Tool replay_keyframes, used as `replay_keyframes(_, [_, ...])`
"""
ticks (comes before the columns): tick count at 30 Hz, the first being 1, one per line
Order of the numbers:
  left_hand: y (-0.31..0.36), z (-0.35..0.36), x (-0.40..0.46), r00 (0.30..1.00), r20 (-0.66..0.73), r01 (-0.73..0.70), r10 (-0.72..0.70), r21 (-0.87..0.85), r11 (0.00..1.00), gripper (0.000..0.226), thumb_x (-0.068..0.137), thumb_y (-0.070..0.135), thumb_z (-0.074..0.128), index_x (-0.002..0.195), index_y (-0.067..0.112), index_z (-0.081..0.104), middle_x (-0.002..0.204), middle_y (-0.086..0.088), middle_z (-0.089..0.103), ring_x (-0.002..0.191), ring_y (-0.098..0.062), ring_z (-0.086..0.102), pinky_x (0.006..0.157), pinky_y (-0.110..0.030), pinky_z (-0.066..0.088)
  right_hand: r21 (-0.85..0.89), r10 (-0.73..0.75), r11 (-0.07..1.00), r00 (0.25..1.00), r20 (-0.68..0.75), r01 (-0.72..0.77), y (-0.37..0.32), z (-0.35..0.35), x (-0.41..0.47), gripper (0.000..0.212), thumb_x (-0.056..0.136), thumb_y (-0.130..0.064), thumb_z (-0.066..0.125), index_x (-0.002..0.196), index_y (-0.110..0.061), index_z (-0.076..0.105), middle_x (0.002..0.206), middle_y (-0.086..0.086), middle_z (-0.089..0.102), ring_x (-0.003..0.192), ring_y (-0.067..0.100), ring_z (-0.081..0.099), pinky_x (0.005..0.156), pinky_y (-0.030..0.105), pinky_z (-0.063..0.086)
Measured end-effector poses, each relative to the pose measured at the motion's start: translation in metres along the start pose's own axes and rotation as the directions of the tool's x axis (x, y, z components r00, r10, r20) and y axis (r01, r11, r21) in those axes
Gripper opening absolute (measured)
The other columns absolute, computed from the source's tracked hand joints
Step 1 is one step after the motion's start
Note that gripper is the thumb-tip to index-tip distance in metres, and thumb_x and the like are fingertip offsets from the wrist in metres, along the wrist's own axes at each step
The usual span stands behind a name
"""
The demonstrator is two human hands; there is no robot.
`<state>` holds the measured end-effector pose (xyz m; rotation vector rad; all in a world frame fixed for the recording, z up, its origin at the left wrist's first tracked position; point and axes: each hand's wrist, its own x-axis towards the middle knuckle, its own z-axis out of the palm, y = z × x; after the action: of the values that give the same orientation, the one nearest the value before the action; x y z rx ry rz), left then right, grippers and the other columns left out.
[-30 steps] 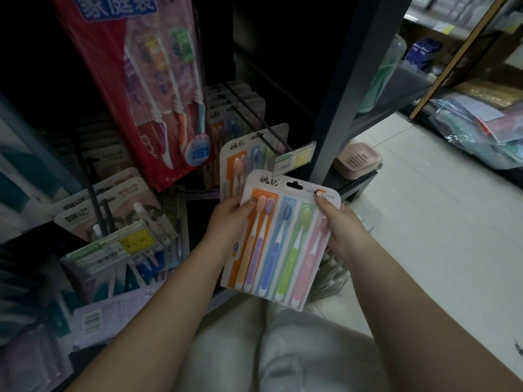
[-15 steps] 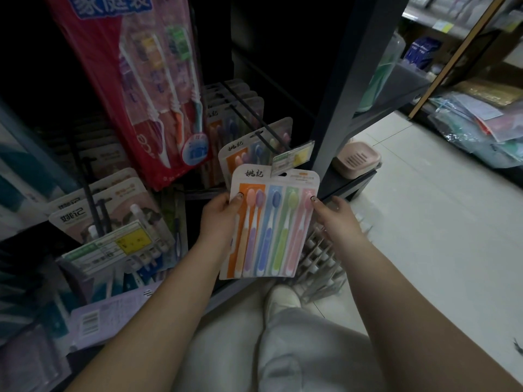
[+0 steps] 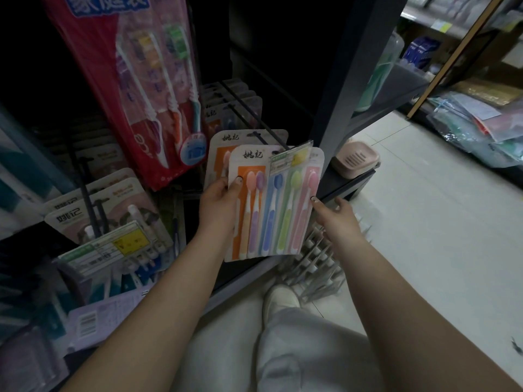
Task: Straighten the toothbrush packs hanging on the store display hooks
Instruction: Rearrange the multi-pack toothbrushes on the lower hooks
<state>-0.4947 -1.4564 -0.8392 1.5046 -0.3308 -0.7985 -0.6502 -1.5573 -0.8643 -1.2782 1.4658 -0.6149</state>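
A white toothbrush pack (image 3: 271,210) with several pastel brushes is upright in front of the display hook (image 3: 254,120), its top behind the hook's price tag (image 3: 291,161). My left hand (image 3: 219,205) grips its left edge, thumb on the front. My right hand (image 3: 336,219) is at the pack's right edge, thumb tip touching it, fingers loose. More packs of the same kind (image 3: 223,148) hang behind on that hook. I cannot tell whether the front pack's hole is on the hook.
A big red toothbrush pack (image 3: 135,89) hangs at upper left. Another hook with packs and a yellow price tag (image 3: 113,244) is at lower left. A dark shelf post (image 3: 345,89), a pink soap dish (image 3: 355,159), a wire rack (image 3: 314,267) and floor tiles lie right.
Both hands have lifted the pack up and away from me toward the hook, and its top now sits behind the price tag. My right hand has slipped lower and loosened.
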Motion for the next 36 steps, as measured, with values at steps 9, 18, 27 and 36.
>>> replay_keyframes(9, [0.002,0.005,0.000,0.999,-0.041,-0.034,0.035,0.028,0.999,0.016,0.094,0.025,0.053,0.084,0.020,0.064,0.092,-0.009,0.070,0.087,-0.024,0.068,0.080,-0.037,0.057,-0.015,0.007,1.000,1.000,0.000,-0.007,-0.003,-0.001,-0.002,0.078,0.084,-0.042,0.063,0.145,-0.013,0.024,0.135,0.009,0.046,0.118,0.027,0.053,0.102,0.044,0.043])
replay_keyframes(18, [-0.006,0.005,-0.003,0.995,-0.087,-0.039,0.043,0.045,0.998,0.016,0.093,0.024,0.055,0.080,0.020,0.064,0.089,-0.010,0.070,0.085,-0.024,0.068,0.081,-0.040,0.056,-0.028,0.001,1.000,1.000,0.008,-0.001,-0.004,-0.002,-0.004,0.079,0.084,-0.042,0.063,0.145,-0.012,0.023,0.136,0.011,0.046,0.116,0.026,0.055,0.101,0.043,0.044])
replay_keyframes(27, [-0.009,0.010,0.007,0.983,-0.167,-0.067,0.072,0.033,0.997,0.019,0.094,0.028,0.054,0.083,0.015,0.063,0.095,-0.013,0.069,0.090,-0.025,0.067,0.083,-0.040,0.055,-0.021,0.021,1.000,1.000,0.013,-0.021,-0.003,-0.003,-0.004,0.078,0.084,-0.041,0.063,0.145,-0.011,0.024,0.118,0.007,0.053,0.111,0.024,0.058,0.099,0.041,0.046])
replay_keyframes(36, [-0.004,0.010,0.038,0.939,-0.276,-0.189,0.204,0.082,0.979,0.018,0.096,0.021,0.048,0.085,0.009,0.056,0.076,0.003,0.057,0.068,-0.006,0.055,0.054,-0.005,0.044,-0.004,0.023,1.000,0.999,0.025,-0.023,-0.002,0.000,-0.002,0.078,0.084,-0.038,0.065,0.145,-0.011,0.023,0.097,-0.002,0.051,0.108,0.025,0.058,0.099,0.044,0.046])
